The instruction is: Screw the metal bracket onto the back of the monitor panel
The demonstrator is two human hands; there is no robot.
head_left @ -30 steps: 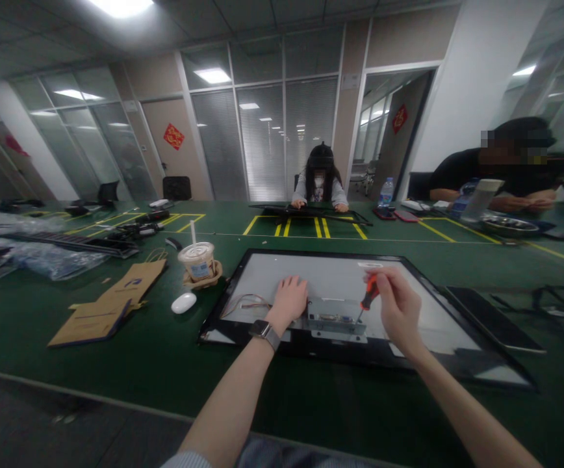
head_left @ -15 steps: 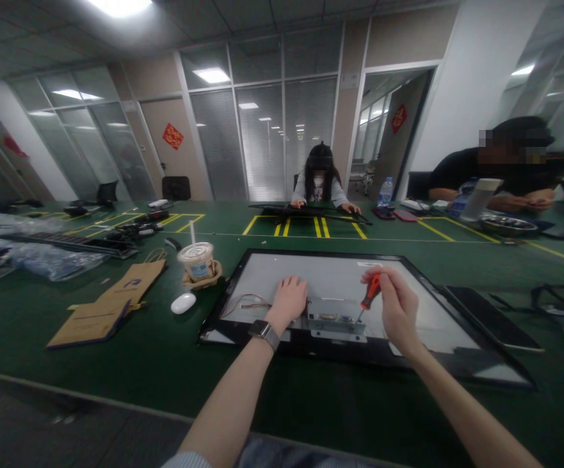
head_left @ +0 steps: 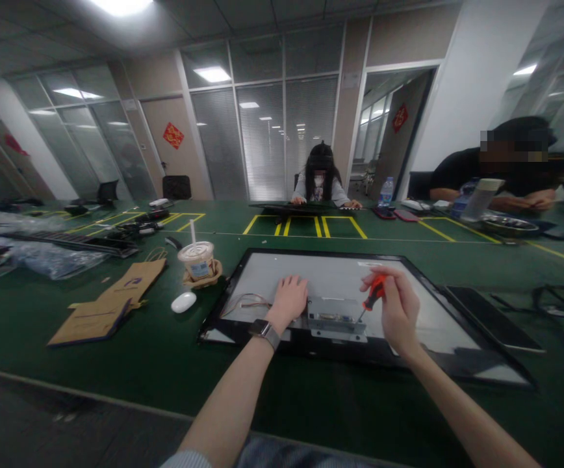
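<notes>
A flat display panel (head_left: 257,273) with a black frame and pale back lies on the green table in front of me. Near its front edge sits a metal bracket (head_left: 339,329) with connector ports. My right hand (head_left: 399,305) is closed round a red and black screwdriver (head_left: 373,292), whose tip points down at the bracket's right end; I cannot tell whether it sits in a screw. Flat on the panel, left of the bracket, rests my left hand (head_left: 290,299), fingers stretched out. Thin wires (head_left: 247,301) lie on the panel beside that hand.
Left of the panel stand a drink cup (head_left: 198,261) in a cardboard holder and a white mouse (head_left: 183,301). Farther left lies a brown paper bag (head_left: 111,302). A dark flat slab (head_left: 494,315) is at the panel's right. Two people (head_left: 320,179) sit across the table.
My right hand and the screwdriver have tilted slightly, while the tip stays at the bracket. My left hand has not moved. The panel held by the person opposite has shifted a little.
</notes>
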